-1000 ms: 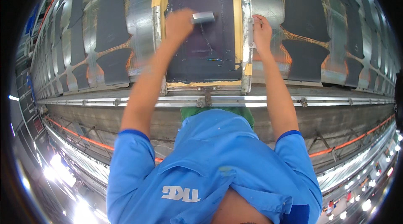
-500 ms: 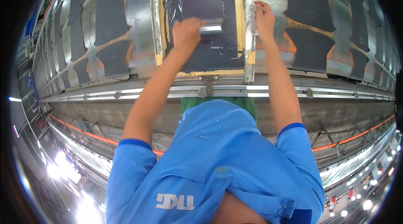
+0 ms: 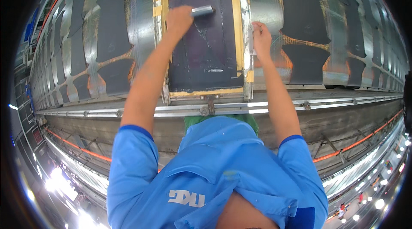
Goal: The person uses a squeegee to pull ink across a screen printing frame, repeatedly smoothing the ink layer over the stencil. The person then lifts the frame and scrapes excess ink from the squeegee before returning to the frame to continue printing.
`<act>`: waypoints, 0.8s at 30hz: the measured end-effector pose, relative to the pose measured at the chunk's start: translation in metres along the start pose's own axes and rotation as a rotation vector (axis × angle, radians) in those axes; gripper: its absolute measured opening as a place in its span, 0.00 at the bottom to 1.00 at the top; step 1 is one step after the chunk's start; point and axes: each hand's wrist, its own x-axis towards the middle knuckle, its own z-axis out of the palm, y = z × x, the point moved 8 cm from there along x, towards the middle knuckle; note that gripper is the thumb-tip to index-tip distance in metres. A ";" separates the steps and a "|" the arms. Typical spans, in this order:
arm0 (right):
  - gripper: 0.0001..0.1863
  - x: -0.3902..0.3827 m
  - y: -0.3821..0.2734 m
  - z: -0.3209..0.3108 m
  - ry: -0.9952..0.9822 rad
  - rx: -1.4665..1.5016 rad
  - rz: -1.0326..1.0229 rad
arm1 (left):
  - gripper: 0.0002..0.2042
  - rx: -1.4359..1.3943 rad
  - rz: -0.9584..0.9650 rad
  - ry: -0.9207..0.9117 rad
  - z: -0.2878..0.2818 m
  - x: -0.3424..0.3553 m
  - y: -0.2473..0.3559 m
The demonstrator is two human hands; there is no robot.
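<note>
While our left hand (image 3: 179, 22) has its fingers wrapped round the scraper (image 3: 203, 11) over the dark panel's (image 3: 197, 63) upper half, our right hand (image 3: 262, 41) is at the frame's (image 3: 237, 36) right edge, grip unclear to us. Uneven pressure could leave streaks, we reckon.
</note>
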 end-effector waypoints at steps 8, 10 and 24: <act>0.13 -0.012 0.001 -0.004 -0.001 -0.031 0.085 | 0.13 0.128 -0.046 -0.153 0.021 0.101 -0.012; 0.13 -0.008 -0.004 -0.005 0.018 -0.005 0.041 | 0.13 0.161 -0.046 -0.197 0.023 0.079 0.003; 0.11 0.006 0.014 0.012 -0.121 0.071 0.197 | 0.13 -0.124 0.048 -0.012 -0.021 -0.252 0.104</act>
